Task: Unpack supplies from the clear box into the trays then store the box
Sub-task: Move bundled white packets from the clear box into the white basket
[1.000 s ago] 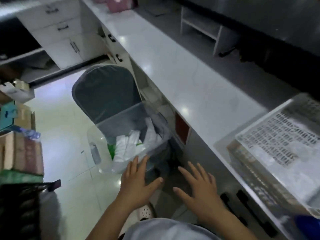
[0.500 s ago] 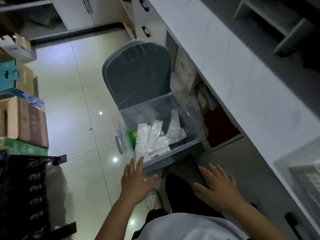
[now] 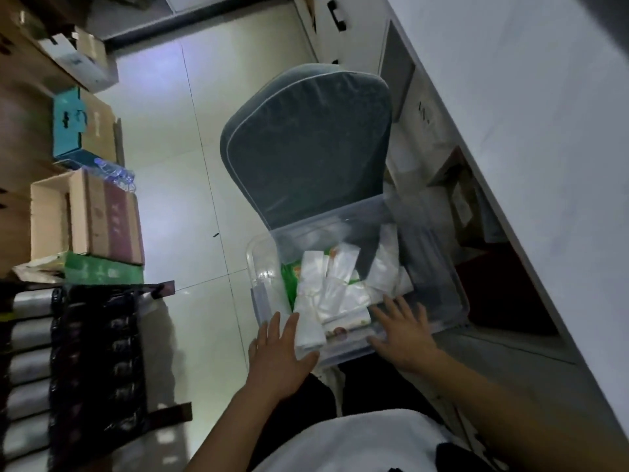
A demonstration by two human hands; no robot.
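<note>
Nearest us, our white shirt front [image 3: 357,444] is cut off by the lower edge. Our two hands reach toward the clear rectangular plastic box [image 3: 439,267]: the left hand [image 3: 282,356] with fingers spread straight at its near left corner, the right hand [image 3: 403,335] flat with fingers splayed over the near rim. Neither grip closes on anything; whether they touch the plastic we cannot tell. Inside lie several white and clear packets [image 3: 337,287], overlapping too much to count, over something green. The box sits on a grey padded chair [image 3: 306,148], whose seat it hides. To the right runs the white tabletop [image 3: 527,97]; left, bare pale floor tiles [image 3: 177,185], then stacked cardboard cartons [image 3: 88,216].
</note>
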